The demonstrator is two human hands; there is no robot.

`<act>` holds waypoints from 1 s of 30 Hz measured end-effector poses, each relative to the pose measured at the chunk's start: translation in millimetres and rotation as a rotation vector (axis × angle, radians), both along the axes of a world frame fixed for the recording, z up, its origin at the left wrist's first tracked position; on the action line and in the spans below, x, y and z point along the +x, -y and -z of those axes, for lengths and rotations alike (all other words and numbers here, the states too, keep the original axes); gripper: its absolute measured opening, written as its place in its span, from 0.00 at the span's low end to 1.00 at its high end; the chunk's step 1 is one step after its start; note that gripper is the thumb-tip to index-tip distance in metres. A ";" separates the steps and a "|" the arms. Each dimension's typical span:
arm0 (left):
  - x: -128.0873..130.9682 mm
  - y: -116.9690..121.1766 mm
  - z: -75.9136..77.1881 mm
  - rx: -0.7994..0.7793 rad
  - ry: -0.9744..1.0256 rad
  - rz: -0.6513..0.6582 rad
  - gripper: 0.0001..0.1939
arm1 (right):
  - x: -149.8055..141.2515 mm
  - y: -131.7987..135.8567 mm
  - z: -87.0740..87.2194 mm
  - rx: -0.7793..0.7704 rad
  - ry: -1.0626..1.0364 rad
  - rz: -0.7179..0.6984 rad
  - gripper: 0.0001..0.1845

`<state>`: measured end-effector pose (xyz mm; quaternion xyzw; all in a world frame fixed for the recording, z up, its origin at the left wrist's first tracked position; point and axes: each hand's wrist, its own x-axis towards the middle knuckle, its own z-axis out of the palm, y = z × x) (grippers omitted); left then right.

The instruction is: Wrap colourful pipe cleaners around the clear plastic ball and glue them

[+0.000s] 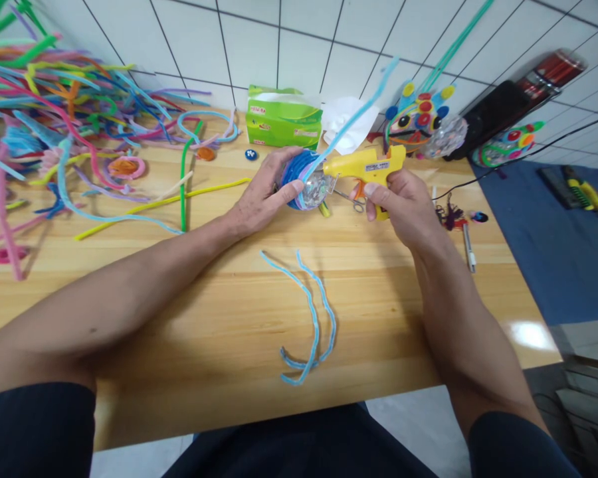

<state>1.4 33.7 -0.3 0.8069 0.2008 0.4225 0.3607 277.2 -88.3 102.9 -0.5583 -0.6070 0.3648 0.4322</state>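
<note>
My left hand is wrapped round a clear plastic bottle piece whose outside is wound with blue and purple pipe cleaners. From it a light blue pipe cleaner sticks up to the right. In my right hand is a yellow glue gun with an orange trigger, its nozzle close to the bottle piece; I cannot tell whether they touch. Behind the gun, scissors lie partly hidden. Two bent light blue pipe cleaners rest on the table nearer to me.
A heap of coloured pipe cleaners covers the table's left. Along the tiled wall stand a green tissue pack, a decorated bottle figure and a dark red flask. A black cord and a utility knife are at right.
</note>
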 end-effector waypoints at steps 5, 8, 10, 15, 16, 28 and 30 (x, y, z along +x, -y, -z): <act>-0.2 0.5 -0.9 0.006 -0.014 -0.008 0.37 | -0.1 0.2 0.1 -0.012 0.008 -0.024 0.29; -0.1 0.9 -1.2 0.008 -0.014 -0.010 0.37 | -0.6 0.6 -0.6 -0.003 0.011 0.004 0.27; 0.0 1.2 -1.3 0.006 -0.010 -0.010 0.37 | -0.1 0.4 -0.8 0.002 0.014 0.000 0.26; 0.2 0.7 -0.8 0.003 -0.007 -0.013 0.38 | 4.3 -1.0 1.8 0.011 0.017 -0.013 0.24; 0.1 0.5 -0.5 0.004 -0.007 -0.015 0.38 | 5.5 -1.2 2.7 0.010 0.017 -0.001 0.25; -0.2 -1.7 0.4 0.012 -0.013 -0.010 0.39 | 7.9 -2.3 4.6 0.013 0.004 -0.003 0.26; -0.2 -1.7 0.6 0.012 -0.011 -0.014 0.39 | 7.8 -2.6 5.1 0.015 0.006 -0.010 0.25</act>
